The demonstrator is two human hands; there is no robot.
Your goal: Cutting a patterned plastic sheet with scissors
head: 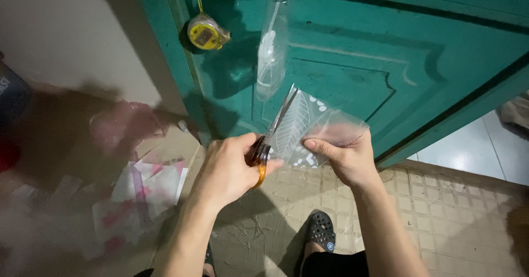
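Head view: left hand (228, 169) grips one scissors (273, 136); right hand (344, 156) pinches one clear bag (319, 125).

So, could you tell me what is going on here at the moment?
A person is standing by a green door, cutting a clear plastic sheet printed with a white leaf and dots. The left hand works orange-handled scissors, blades set into the sheet's edge, while the right hand holds the sheet up. Pink and white paper scraps lie on the floor to the left.
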